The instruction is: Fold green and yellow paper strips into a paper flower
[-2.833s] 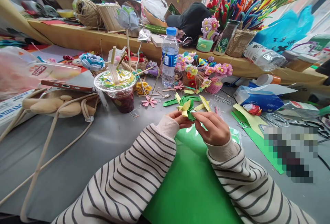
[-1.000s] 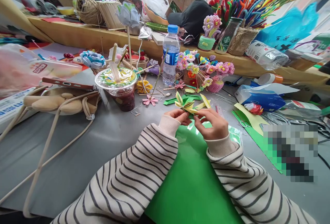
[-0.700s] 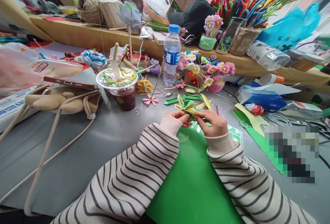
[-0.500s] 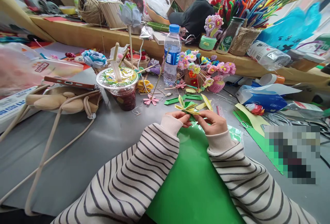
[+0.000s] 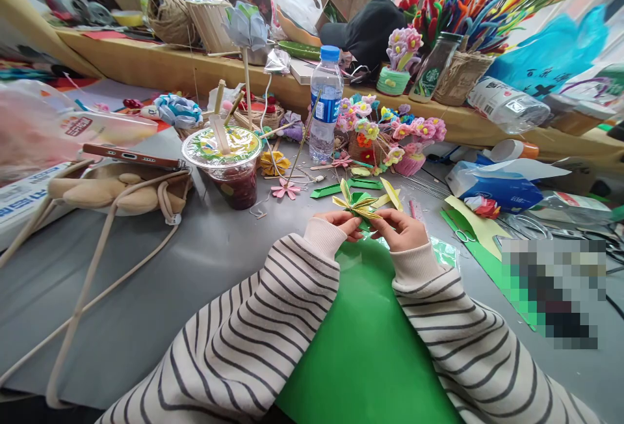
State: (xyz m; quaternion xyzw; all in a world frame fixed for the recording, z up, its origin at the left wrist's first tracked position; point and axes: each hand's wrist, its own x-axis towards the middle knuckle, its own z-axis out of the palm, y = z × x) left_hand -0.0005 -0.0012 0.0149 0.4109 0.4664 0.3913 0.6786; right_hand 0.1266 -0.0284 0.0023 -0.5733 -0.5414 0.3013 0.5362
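A folded paper flower (image 5: 355,201) with yellow and green petals is held up between my two hands. My left hand (image 5: 345,223) is closed, its fingertips pinching the flower's lower left side. From the right, my right hand (image 5: 398,227) grips a petal between thumb and fingers. Below them a large green sheet (image 5: 365,333) spreads down toward me. Just behind the flower lie folded green paper strips (image 5: 327,190) and yellow strips (image 5: 391,195). My fingers partly hide the flower's underside.
To the left stand a lidded drink cup (image 5: 234,180) and a beige bag (image 5: 117,190) with a phone (image 5: 131,156) on it. A water bottle (image 5: 325,108) stands behind my hands. Scissors (image 5: 463,235) lie on the right beside green and yellow paper. Crocheted flowers (image 5: 409,131) crowd the back.
The flower has turned slightly in my fingers, and my right hand has shifted a little. Everything else stays where it was.
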